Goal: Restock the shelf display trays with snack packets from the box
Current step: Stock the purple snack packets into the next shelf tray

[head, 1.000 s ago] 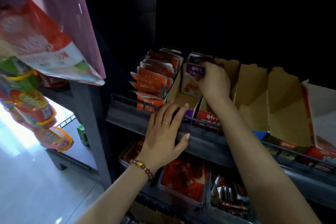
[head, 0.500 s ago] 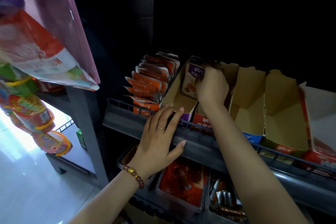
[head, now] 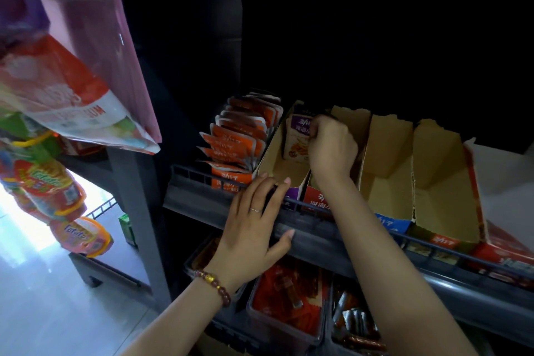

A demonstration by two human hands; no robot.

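right hand (head: 332, 150) pinches the purple packet (head: 297, 136) by its right edge, packet upright, long axis vertical, at the back of the cardboard tray (head: 274, 162); left hand (head: 254, 220) lies flat, fingers straight, on the shelf rail (head: 323, 240) at the tray's front.

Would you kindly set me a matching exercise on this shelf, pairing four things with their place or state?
Things:
1. orange packets
2. purple packet
3. left hand
4. blue-fronted tray

Place or state:
A. empty, bare cardboard inside
B. pinched by the right hand
C. packed upright in the leftmost tray
D. resting flat on the shelf edge

Pairs: 1-C, 2-B, 3-D, 4-A
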